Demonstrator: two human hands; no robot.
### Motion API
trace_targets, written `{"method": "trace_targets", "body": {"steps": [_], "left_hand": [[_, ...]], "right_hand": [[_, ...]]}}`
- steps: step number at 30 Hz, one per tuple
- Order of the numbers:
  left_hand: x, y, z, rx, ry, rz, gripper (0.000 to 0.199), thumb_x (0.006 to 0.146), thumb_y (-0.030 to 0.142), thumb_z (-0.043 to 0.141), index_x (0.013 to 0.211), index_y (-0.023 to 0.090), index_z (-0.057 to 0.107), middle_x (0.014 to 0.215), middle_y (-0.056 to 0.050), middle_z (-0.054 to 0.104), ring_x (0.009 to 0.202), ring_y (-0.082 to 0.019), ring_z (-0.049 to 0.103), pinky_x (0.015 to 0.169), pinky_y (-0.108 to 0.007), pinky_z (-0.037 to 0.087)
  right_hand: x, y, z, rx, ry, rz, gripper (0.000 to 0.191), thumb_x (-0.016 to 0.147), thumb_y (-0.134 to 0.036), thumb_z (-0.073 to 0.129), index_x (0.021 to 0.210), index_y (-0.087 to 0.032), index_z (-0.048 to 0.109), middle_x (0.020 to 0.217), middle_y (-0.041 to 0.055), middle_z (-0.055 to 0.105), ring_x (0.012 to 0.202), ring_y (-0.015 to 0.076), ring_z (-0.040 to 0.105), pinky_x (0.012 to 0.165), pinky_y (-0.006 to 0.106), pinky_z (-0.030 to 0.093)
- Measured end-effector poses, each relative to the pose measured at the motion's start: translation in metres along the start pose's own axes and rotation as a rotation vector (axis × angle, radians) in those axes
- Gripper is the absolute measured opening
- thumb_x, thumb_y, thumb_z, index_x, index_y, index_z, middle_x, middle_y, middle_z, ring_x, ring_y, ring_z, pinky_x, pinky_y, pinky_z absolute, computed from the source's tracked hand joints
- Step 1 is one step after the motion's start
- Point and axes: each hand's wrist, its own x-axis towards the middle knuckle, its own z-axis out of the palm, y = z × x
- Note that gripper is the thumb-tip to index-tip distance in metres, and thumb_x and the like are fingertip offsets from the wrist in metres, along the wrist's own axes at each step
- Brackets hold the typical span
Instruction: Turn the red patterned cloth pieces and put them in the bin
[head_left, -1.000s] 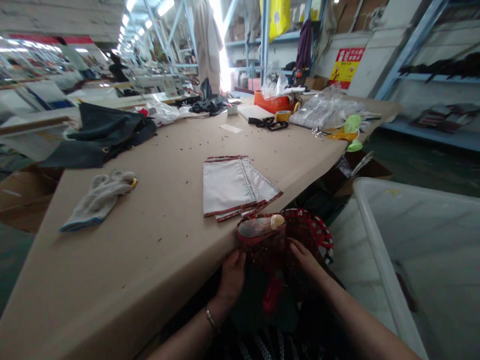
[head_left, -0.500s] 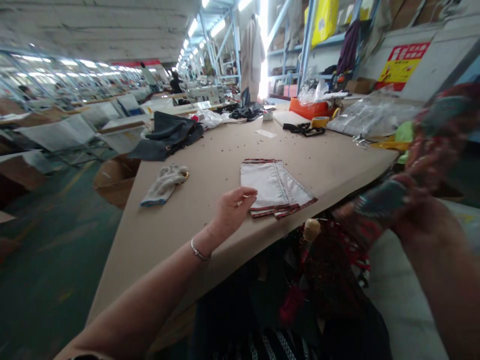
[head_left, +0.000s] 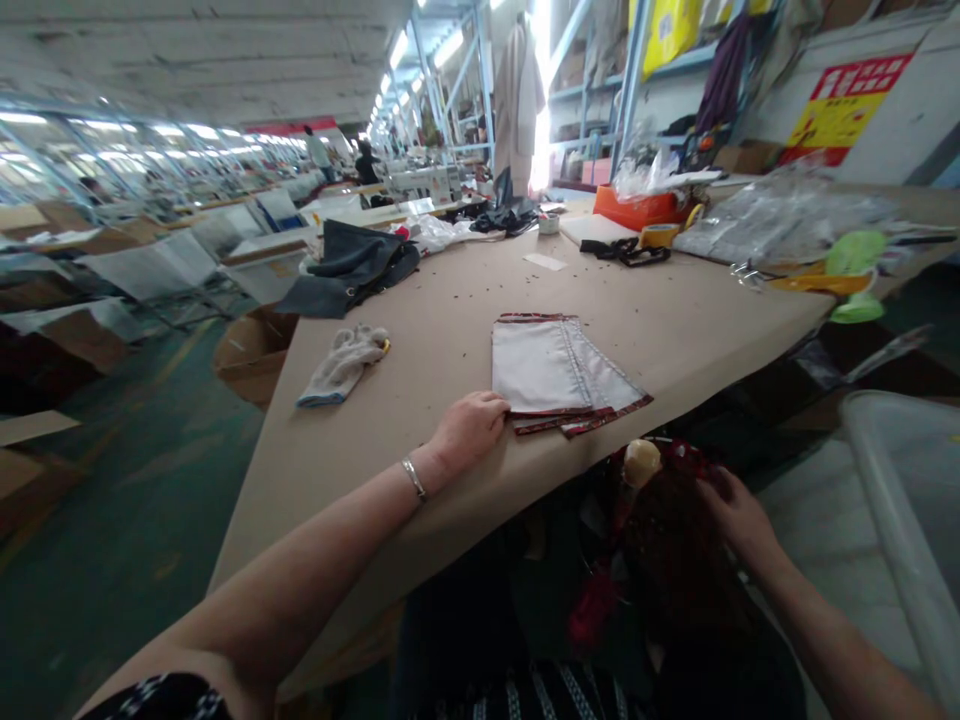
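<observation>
Flat on the table lies a small overlapping stack of white fabric pieces (head_left: 534,365) with dark red patterned edges, slightly fanned to the right. My left hand (head_left: 471,432), wearing a bracelet, rests on the tabletop with its fingers curled together. Its fingertips meet the near left corner of the stack; the thumb side is hidden. Down at my lap, below the table edge, my right hand (head_left: 739,508) has its fingers bent into a heap of dark red fabric (head_left: 667,530). Beside that heap a pale rounded piece (head_left: 642,462) shows. Shadow hides much of the heap.
A knitted glove (head_left: 345,365) lies left on the table (head_left: 420,340), with dark cloth (head_left: 349,270) behind it. Black straps (head_left: 626,250), an orange container (head_left: 643,207) and clear plastic bags (head_left: 780,225) are at the back right. A translucent bin (head_left: 892,520) stands at my right.
My right hand has come from the far right down to the dark red fabric; the blurred red-and-grey cloth it held is out of sight. My left fingers have curled closed. The view has turned slightly left.
</observation>
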Motion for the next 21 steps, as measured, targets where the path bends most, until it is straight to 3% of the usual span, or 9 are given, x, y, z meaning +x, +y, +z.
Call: {"method": "trace_targets", "body": {"steps": [2, 4, 6, 9, 11, 14, 16, 18, 21], "left_hand": [[0.002, 0.002, -0.005, -0.004, 0.009, -0.048, 0.026, 0.083, 0.010, 0.044, 0.087, 0.017, 0.070, 0.091, -0.007, 0.070, 0.085, -0.018, 0.064, 0.080, -0.029, 0.050], [0.006, 0.009, -0.013, -0.011, 0.078, -0.099, 0.024, 0.080, 0.010, 0.046, 0.082, 0.017, 0.069, 0.086, -0.006, 0.069, 0.079, -0.017, 0.063, 0.074, -0.028, 0.049], [0.010, 0.021, -0.021, -0.030, 0.200, -0.122, 0.021, 0.078, 0.010, 0.048, 0.078, 0.017, 0.067, 0.082, -0.005, 0.068, 0.075, -0.016, 0.061, 0.071, -0.027, 0.048], [0.012, 0.043, -0.034, -0.056, 0.325, -0.099, 0.015, 0.076, 0.010, 0.050, 0.072, 0.018, 0.062, 0.075, -0.004, 0.063, 0.073, -0.016, 0.058, 0.069, -0.027, 0.045], [0.007, 0.055, -0.043, -0.051, 0.339, -0.078, 0.013, 0.076, 0.011, 0.051, 0.069, 0.018, 0.059, 0.072, -0.003, 0.061, 0.070, -0.015, 0.056, 0.067, -0.027, 0.044], [-0.010, 0.063, -0.054, -0.067, 0.344, -0.041, 0.013, 0.078, 0.012, 0.051, 0.068, 0.019, 0.056, 0.071, -0.002, 0.059, 0.070, -0.015, 0.055, 0.067, -0.026, 0.044], [-0.026, 0.062, -0.056, -0.119, 0.382, -0.030, 0.012, 0.079, 0.012, 0.049, 0.071, 0.018, 0.057, 0.077, -0.003, 0.061, 0.075, -0.015, 0.056, 0.070, -0.027, 0.045], [-0.044, 0.058, -0.050, -0.201, 0.426, -0.089, 0.009, 0.078, 0.013, 0.051, 0.078, 0.018, 0.059, 0.086, -0.004, 0.062, 0.079, -0.015, 0.057, 0.071, -0.028, 0.046], [-0.065, 0.063, -0.031, -0.469, 0.363, -0.322, 0.003, 0.075, 0.019, 0.056, 0.075, 0.018, 0.059, 0.073, -0.001, 0.058, 0.064, -0.013, 0.053, 0.058, -0.024, 0.044]], "right_hand": [[-0.011, -0.055, -0.017, 0.147, 0.101, -0.165, 0.039, 0.082, -0.044, 0.053, 0.110, -0.018, 0.061, 0.106, 0.0119, 0.067, 0.096, 0.0246, 0.064, 0.089, 0.039, 0.048], [-0.028, -0.121, -0.031, 0.197, 0.153, -0.469, 0.027, 0.087, -0.040, 0.052, 0.103, -0.021, 0.062, 0.099, 0.0076, 0.067, 0.090, 0.0204, 0.063, 0.085, 0.034, 0.049], [-0.047, -0.183, -0.035, 0.144, 0.075, -0.852, 0.019, 0.090, -0.032, 0.050, 0.099, -0.021, 0.063, 0.099, 0.0060, 0.064, 0.093, 0.0192, 0.060, 0.088, 0.034, 0.047], [-0.066, -0.248, -0.012, -0.124, -0.101, -1.111, 0.027, 0.090, -0.029, 0.053, 0.114, -0.018, 0.059, 0.111, 0.0097, 0.061, 0.107, 0.0240, 0.053, 0.094, 0.038, 0.045], [-0.070, -0.266, 0.011, -0.350, -0.201, -1.113, 0.036, 0.088, -0.030, 0.055, 0.122, -0.015, 0.056, 0.116, 0.0127, 0.059, 0.109, 0.0275, 0.052, 0.094, 0.041, 0.044], [-0.066, -0.268, 0.030, -0.589, -0.286, -1.021, 0.030, 0.088, -0.015, 0.048, 0.116, -0.013, 0.057, 0.109, 0.0143, 0.061, 0.103, 0.0269, 0.057, 0.088, 0.038, 0.047], [-0.063, -0.263, 0.025, -0.681, -0.267, -0.933, 0.031, 0.086, -0.005, 0.040, 0.110, -0.012, 0.058, 0.103, 0.0153, 0.063, 0.095, 0.0259, 0.062, 0.079, 0.036, 0.048], [-0.065, -0.256, 0.009, -0.697, -0.229, -0.860, 0.030, 0.085, -0.006, 0.038, 0.107, -0.012, 0.058, 0.096, 0.0160, 0.065, 0.085, 0.0267, 0.065, 0.072, 0.036, 0.049], [-0.083, -0.240, -0.014, -0.550, -0.203, -0.833, 0.032, 0.085, -0.013, 0.044, 0.114, -0.015, 0.056, 0.097, 0.0134, 0.068, 0.084, 0.0274, 0.066, 0.074, 0.038, 0.049]]}}
